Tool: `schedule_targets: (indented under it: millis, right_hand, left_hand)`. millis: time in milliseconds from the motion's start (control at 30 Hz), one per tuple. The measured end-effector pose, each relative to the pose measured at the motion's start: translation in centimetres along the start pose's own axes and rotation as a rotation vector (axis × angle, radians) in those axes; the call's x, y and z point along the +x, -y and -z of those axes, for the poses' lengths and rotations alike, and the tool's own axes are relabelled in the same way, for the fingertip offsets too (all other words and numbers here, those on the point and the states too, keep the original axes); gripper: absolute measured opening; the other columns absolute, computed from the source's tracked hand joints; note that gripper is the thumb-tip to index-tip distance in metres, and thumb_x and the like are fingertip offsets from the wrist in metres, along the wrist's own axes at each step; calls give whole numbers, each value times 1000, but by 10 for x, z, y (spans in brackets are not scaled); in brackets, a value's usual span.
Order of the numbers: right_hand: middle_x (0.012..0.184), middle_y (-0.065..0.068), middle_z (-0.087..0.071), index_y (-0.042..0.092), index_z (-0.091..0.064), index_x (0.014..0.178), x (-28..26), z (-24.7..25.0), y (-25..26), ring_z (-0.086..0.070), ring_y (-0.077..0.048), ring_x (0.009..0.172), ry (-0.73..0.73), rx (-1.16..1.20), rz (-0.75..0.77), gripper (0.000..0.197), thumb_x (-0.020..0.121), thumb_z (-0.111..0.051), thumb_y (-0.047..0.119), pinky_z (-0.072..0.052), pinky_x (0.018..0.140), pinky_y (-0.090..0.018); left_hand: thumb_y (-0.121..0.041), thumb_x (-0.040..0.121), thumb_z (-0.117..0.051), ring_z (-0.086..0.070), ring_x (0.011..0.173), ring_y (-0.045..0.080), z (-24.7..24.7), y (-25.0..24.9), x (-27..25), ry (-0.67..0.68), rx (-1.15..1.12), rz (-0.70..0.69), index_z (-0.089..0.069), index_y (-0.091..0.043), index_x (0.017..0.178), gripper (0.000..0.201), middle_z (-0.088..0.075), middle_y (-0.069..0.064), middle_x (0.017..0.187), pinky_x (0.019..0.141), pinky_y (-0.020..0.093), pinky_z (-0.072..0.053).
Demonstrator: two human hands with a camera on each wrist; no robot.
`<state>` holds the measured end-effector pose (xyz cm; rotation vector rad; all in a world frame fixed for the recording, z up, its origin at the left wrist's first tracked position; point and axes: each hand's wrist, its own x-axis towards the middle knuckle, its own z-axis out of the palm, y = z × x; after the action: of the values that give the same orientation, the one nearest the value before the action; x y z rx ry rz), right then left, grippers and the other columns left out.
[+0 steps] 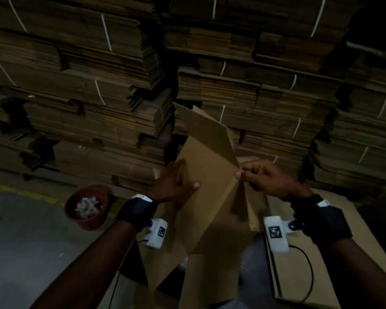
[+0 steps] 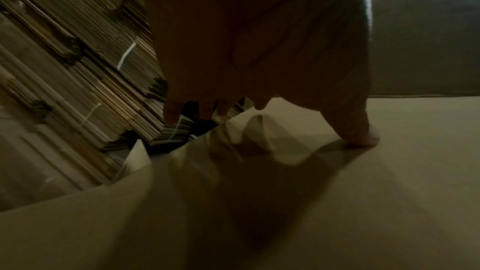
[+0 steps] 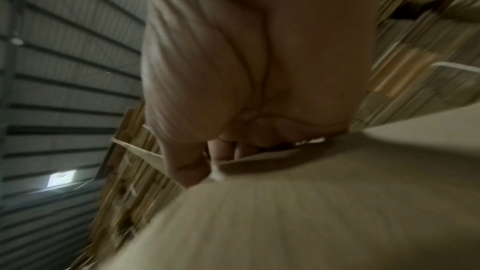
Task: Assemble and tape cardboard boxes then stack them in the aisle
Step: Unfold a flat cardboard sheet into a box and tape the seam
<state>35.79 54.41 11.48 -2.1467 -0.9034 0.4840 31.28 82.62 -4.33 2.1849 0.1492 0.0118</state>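
A flattened brown cardboard box (image 1: 205, 175) stands tilted in front of me, one flap (image 1: 205, 128) sticking up. My left hand (image 1: 176, 181) lies flat against its left panel, fingers straight over the edge and thumb pressed on the face; in the left wrist view the thumb (image 2: 363, 134) touches the cardboard (image 2: 337, 192). My right hand (image 1: 265, 175) pinches the box's right edge between thumb and curled fingers. In the right wrist view the thumb (image 3: 187, 167) and fingers clamp the thin cardboard edge (image 3: 259, 157).
Tall strapped bundles of flat cardboard (image 1: 98, 85) fill the back wall. A red pot (image 1: 87, 208) holding crumpled clear plastic sits on the grey floor at left. More flat cardboard sheets (image 1: 310, 253) lie under my right arm.
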Motion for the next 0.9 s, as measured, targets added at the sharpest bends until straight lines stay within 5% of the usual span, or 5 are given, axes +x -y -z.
schedule_targets:
  millis: [333, 433, 500, 633, 900]
  right_hand:
    - [54, 12, -51, 18, -58, 68, -13, 3, -64, -45, -8, 50, -231, 120, -215, 36, 103, -57, 23, -34, 52, -24]
    - [93, 1, -64, 18, -61, 94, -3, -3, -80, -63, -25, 99, -402, -250, -268, 29, 104, -49, 42, -47, 85, -41]
    - [146, -14, -44, 16, -45, 138, 3, -17, -91, -28, -37, 147, -324, -611, -456, 48, 102, -41, 48, -22, 113, -67]
    - [170, -11, -4, 17, -20, 158, 4, -71, -84, 5, -32, 156, -215, -868, -525, 67, 104, -25, 56, 3, 114, -73]
    - [169, -1, 19, 35, 17, 159, 30, -163, -127, 19, -34, 154, -159, -385, -476, 84, 90, -5, 79, 4, 117, -71]
  left_hand:
    - [-68, 52, -87, -60, 119, 17, 24, 44, -1, -3, -172, 128, -44, -23, 140, 108, -61, -5, 132, 102, 43, -51]
    - [-66, 54, -86, -68, 98, 6, 28, 32, -5, -32, -161, 97, -62, -26, 118, 79, -70, -12, 108, 91, 36, -56]
    - [-51, 70, -87, -66, 84, -9, 28, 22, -7, -60, -144, 60, -65, -27, 111, 52, -69, -19, 96, 76, 19, -54]
    - [-23, 85, -81, -61, 69, -20, 35, 4, -8, -148, -185, 9, -63, -27, 101, 25, -68, -30, 72, 57, 2, -44]
    - [-30, 93, -71, -62, 112, 19, 89, -6, -12, 11, -110, 0, -41, -16, 140, 58, -61, 1, 126, 95, 40, -53]
